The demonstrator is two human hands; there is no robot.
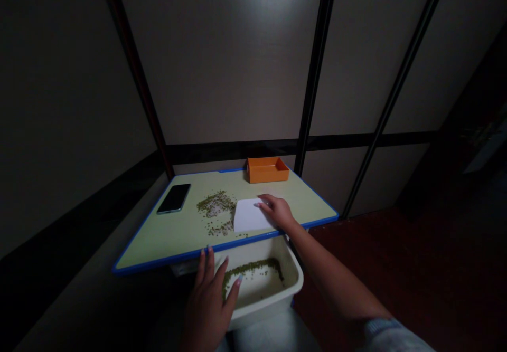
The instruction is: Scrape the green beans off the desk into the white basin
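My right hand (278,212) grips the right side of a white card (249,216), thumb on top, with the card resting low over the table. Just left of the card's edge, small green grains and pale bits lie scattered in a pile (216,204). My left hand (212,294) is held with its fingers spread over the left part of a white plastic tub (295,278), close to the table's front edge. More green grains (257,265) line the far side and the left of the tub's floor. Whether my left palm touches the tub's rim is hidden.
The small table (158,241) has a pale green top and a blue edge. A phone (174,199) lies on its left side. An orange open box (267,171) stands at the back right. A panelled wall (222,67) rises behind the table.
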